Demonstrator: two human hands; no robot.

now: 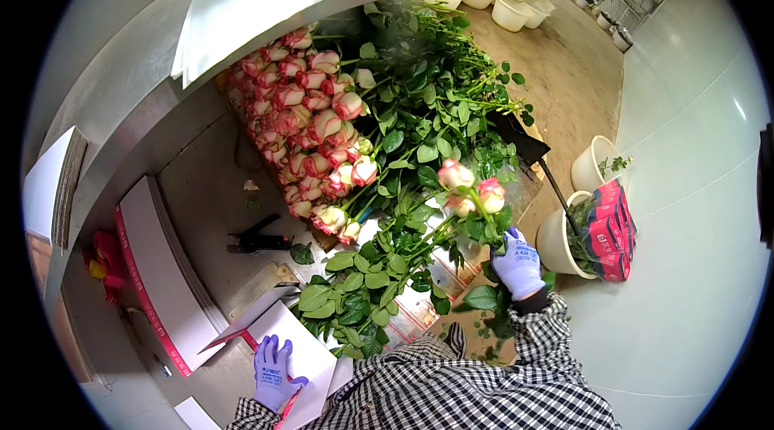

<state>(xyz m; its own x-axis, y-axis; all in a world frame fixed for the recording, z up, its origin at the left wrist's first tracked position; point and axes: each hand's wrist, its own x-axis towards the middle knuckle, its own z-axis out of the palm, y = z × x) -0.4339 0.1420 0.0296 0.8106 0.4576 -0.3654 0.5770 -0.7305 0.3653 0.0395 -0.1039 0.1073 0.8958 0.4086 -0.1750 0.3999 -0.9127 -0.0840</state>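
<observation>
Right hand: the right hand (518,265), in a purple glove, was closed around a small bunch of rose stems (470,188), held upright at the worktop's right edge.
Held roses: three pink-and-cream blooms stood just above the hand, leaves trailing down around it.
Left hand: the left hand (272,372), also gloved, lay flat with fingers spread on a sheet of white paper (300,349) at the near left; it gripped nothing.
Rose pile: a big heap of the same roses (310,120) lay across the worktop (205,188), heads to the left, leafy stems to the right.
Cutter: black pruning shears (256,238) sat on bare worktop, left of the pile, apart from both hands.
Card stack: white sheets with red edges (157,273) leaned at the far left.
Floor side: cream buckets (564,240) stood right of the held bunch, a red packet (610,228) resting on one.
Sleeves: checked black and white.
</observation>
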